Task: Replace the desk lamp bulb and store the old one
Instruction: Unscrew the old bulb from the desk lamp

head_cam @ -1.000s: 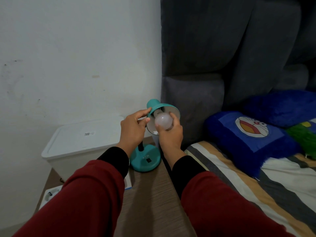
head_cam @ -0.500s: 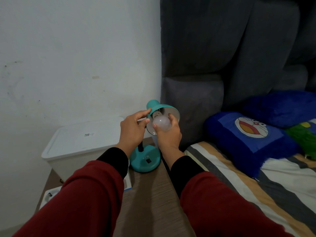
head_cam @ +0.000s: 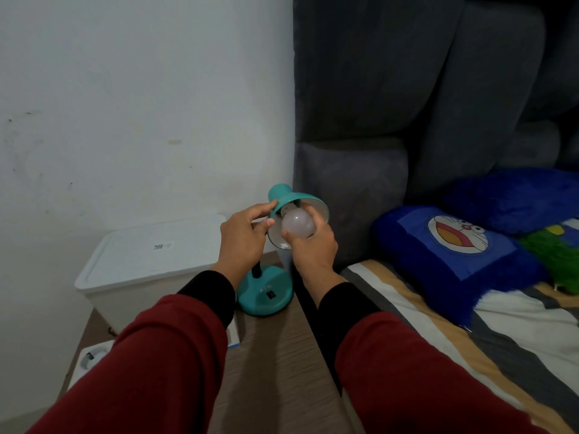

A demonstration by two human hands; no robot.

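A teal desk lamp stands on the wooden bedside table [head_cam: 282, 346], its round base [head_cam: 266, 294] near the table's far edge. Its shade [head_cam: 289, 197] tilts toward me. My left hand [head_cam: 246, 238] pinches the shade's left rim between thumb and fingers. My right hand [head_cam: 311, 242] wraps around a white frosted bulb [head_cam: 296, 225] that sits in the mouth of the shade, its neck pointing into the socket. Whether the bulb's base is seated in the socket is hidden by the shade and my fingers.
A white lidded plastic box [head_cam: 150, 261] stands left of the lamp against the wall. A small white and blue carton [head_cam: 234, 335] lies half under my left sleeve. A bed with a striped sheet [head_cam: 470, 339] and blue cartoon pillow [head_cam: 454, 249] lies right, below a grey padded headboard [head_cam: 391, 120].
My right hand has shifted its grip round the bulb, fingers now further over its right side. The left hand and the shade stay where they were.
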